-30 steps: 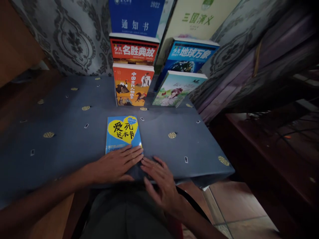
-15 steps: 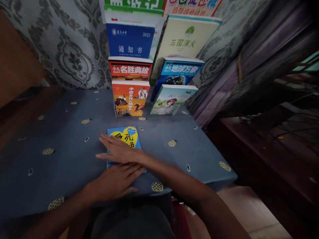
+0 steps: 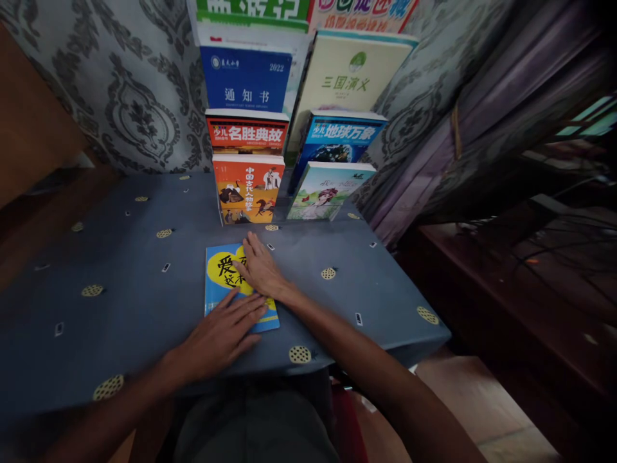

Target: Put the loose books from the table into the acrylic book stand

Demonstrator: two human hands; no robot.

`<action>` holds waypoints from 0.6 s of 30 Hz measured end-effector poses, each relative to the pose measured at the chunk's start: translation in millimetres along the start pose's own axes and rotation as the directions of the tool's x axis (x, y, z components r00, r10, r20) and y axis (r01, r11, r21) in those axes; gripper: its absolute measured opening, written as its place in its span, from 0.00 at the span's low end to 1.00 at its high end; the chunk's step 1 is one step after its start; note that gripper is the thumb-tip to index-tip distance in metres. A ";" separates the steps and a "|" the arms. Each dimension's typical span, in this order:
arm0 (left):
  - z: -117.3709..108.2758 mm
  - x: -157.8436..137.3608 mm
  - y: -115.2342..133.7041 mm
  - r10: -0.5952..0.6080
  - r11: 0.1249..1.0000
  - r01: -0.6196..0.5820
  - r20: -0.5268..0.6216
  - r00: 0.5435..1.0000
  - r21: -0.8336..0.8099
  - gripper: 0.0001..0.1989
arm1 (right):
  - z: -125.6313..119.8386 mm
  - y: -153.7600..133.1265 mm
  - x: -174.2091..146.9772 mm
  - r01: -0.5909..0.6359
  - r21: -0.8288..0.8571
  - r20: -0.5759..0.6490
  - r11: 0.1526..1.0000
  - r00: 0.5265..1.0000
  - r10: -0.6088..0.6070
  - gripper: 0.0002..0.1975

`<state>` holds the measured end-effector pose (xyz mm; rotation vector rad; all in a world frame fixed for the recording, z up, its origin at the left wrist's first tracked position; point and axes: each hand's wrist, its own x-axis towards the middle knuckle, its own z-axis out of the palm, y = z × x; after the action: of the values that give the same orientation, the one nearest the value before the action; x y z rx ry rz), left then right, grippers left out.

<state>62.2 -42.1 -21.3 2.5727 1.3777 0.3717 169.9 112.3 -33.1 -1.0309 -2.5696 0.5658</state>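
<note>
A blue book (image 3: pixel 214 290) with a yellow heart and black Chinese characters on its cover lies closed on the table, near its front edge. My left hand (image 3: pixel 219 337) rests flat over the book's lower part, fingers stretched out and pointing right. Across the upper right of the cover lies my right hand (image 3: pixel 263 267), open, its fingers pointing up and to the left. The two hands nearly meet at the middle of the book. Parts of the cover's title are hidden under my right fingers.
Behind the book, a stepped rack carries upright books, among them an orange book (image 3: pixel 248 191), a green-white book (image 3: pixel 328 193) and a blue booklet (image 3: pixel 247 78). A patterned cloth (image 3: pixel 120 257) covers the table. Curtains (image 3: pixel 149 96) hang behind, and a dark cabinet (image 3: pixel 482 276) stands right.
My right hand has slid rightward from the book's left side to its upper right, uncovering the left of the cover. My left hand has shifted slightly left and now lies over the book's lower part.
</note>
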 end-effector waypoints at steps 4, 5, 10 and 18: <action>4.1 -0.7 -2.0 -0.140 0.990 0.132 -0.188 0.972 -0.056 0.20 | 0.8 -2.0 -8.9 -0.051 0.015 -0.007 0.999 0.999 0.051 0.33; 5.6 -1.1 -4.0 -0.190 0.981 0.178 -0.232 0.954 -0.071 0.19 | 0.8 -2.9 -12.2 -0.061 0.007 -0.010 0.998 0.998 0.061 0.33; 15.6 -4.7 -25.6 -0.466 0.881 0.458 -0.385 0.796 -0.120 0.25 | 1.4 -8.6 -39.4 -0.063 -0.001 -0.025 0.998 0.998 0.063 0.32; 9.0 -1.5 -41.1 -0.594 0.783 0.394 -0.390 0.704 -0.482 0.33 | 7.7 -9.1 -76.5 0.016 0.045 -0.074 0.999 0.997 -0.012 0.33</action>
<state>31.9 -21.4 -42.0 1.7362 1.8946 1.1676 214.1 50.2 -46.3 -0.9992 -2.4868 0.5692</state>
